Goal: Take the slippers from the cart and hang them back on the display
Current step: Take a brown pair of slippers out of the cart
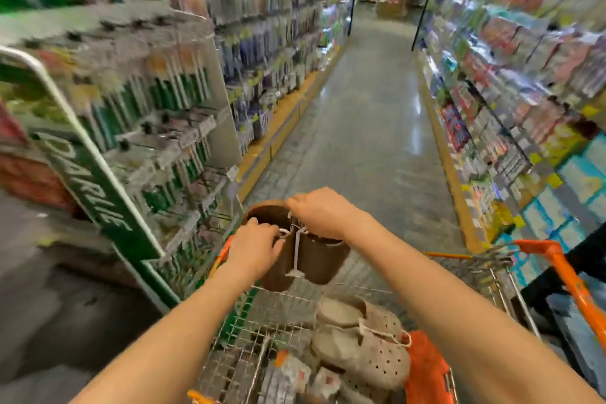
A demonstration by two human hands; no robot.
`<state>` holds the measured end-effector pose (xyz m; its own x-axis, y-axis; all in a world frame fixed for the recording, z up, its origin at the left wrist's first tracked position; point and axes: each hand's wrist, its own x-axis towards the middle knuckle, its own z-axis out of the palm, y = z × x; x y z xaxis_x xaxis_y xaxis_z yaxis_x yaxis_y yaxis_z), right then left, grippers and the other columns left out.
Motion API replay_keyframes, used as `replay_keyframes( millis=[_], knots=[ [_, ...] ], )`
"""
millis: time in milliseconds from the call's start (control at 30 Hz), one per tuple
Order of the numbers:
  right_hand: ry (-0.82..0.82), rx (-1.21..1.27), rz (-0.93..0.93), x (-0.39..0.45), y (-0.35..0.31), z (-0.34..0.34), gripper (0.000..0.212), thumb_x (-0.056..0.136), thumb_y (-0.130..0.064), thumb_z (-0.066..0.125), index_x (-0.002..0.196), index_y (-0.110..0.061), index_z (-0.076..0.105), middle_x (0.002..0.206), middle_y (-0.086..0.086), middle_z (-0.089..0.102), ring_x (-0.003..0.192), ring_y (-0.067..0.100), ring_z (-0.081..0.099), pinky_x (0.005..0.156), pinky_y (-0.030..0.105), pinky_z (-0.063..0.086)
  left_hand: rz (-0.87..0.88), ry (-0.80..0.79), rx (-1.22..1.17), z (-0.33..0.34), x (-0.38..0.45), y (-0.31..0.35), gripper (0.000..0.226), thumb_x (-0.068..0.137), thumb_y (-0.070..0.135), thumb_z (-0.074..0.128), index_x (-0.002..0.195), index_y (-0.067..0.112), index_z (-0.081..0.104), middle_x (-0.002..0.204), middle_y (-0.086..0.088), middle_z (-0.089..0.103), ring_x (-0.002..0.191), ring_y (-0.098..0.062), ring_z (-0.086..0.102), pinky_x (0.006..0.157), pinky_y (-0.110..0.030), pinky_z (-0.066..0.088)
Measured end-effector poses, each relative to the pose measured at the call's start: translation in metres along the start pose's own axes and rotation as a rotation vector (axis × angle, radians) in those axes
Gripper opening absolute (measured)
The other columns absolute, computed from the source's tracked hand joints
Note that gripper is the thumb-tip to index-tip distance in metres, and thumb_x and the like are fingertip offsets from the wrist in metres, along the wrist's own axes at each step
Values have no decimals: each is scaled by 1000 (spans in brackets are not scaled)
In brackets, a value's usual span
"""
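A pair of brown slippers (319,264) joined by a white plastic hanger (296,249) is held up above the front of the wire cart (475,272). My left hand (254,248) grips the left slipper next to the hanger. My right hand (316,211) holds the top of the right slipper, fingers curled over the hanger hook. A pair of beige perforated slippers (367,338) tied with a white cord lies in the cart basket below.
A green-framed display rack (108,207) with hanging packs stands close on the left. Stocked shelves (524,75) line the right side. The grey aisle floor (360,108) runs ahead. The cart has orange handles (557,259) and packaged goods (285,377) in the basket.
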<state>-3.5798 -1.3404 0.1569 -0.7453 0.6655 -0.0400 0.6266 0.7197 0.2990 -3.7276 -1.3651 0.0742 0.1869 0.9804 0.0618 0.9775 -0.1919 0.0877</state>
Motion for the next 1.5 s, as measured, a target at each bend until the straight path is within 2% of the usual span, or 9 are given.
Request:
replay_keyframes(
  millis=[267, 600, 733, 867, 1033, 1167, 1267, 1367, 1500],
  knots=[
    [295, -15, -303, 126, -121, -115, 26, 95, -10, 38, 120, -5, 45, 118, 11, 52, 106, 29, 57, 70, 39, 44, -276, 311, 77, -91, -110, -161, 30, 90, 39, 50, 107, 20, 67, 101, -4, 69, 106, -29, 51, 86, -37, 40],
    [606, 93, -753, 230, -379, -233, 19, 92, -6, 42, 108, -7, 51, 103, 12, 57, 92, 31, 59, 61, 37, 42, -796, 485, 172, -163, -349, -324, 27, 91, 32, 52, 100, 10, 66, 102, -8, 68, 104, -27, 56, 88, -36, 38],
    [713, 150, -940, 242, -489, -273, 23, 93, -7, 41, 114, -7, 49, 109, 12, 55, 97, 31, 58, 59, 36, 34, -1007, 575, 243, -173, -454, -353, 18, 87, 24, 57, 87, 8, 65, 90, -12, 68, 94, -33, 59, 85, -39, 38],
    [791, 288, -1174, 244, -594, -313, 30, 88, -6, 50, 118, -6, 49, 110, 15, 55, 93, 36, 58, 60, 37, 32, -1248, 671, 333, -184, -547, -358, 20, 90, 30, 50, 87, 15, 63, 90, -3, 66, 94, -25, 57, 86, -35, 29],
    [822, 487, -1538, 214, -730, -352, 30, 69, 10, 61, 94, -3, 52, 84, 18, 54, 59, 38, 59, 42, 33, 36, -1568, 846, 472, -189, -647, -336, 26, 91, 35, 48, 79, 18, 64, 78, 2, 64, 83, -22, 57, 81, -29, 23],
    [681, 758, -1832, 171, -813, -374, 14, 82, 3, 56, 95, -1, 56, 93, 17, 57, 78, 38, 60, 64, 46, 50, -1902, 862, 521, -188, -707, -315, 26, 95, 37, 46, 91, 20, 64, 91, 6, 64, 96, -16, 54, 87, -24, 20],
    [491, 939, -1966, 147, -849, -385, 7, 87, -3, 55, 92, 0, 60, 89, 17, 60, 85, 34, 58, 73, 39, 42, -2063, 853, 569, -190, -730, -302, 29, 95, 40, 39, 86, 23, 61, 88, 6, 64, 95, -17, 55, 86, -26, 21],
    [353, 1082, -2061, 123, -877, -394, 12, 88, -11, 61, 94, -2, 65, 91, 15, 67, 87, 30, 62, 77, 37, 46, -2193, 814, 642, -194, -745, -288, 34, 87, 42, 33, 81, 22, 60, 84, 2, 66, 90, -22, 58, 82, -31, 23],
    [48, 1228, -2083, 75, -902, -402, 14, 84, -12, 66, 91, 0, 69, 88, 16, 70, 79, 22, 60, 70, 24, 39, -2328, 938, 697, -193, -755, -259, 33, 87, 39, 41, 78, 16, 63, 82, -1, 68, 87, -25, 60, 80, -33, 28]
  ],
)
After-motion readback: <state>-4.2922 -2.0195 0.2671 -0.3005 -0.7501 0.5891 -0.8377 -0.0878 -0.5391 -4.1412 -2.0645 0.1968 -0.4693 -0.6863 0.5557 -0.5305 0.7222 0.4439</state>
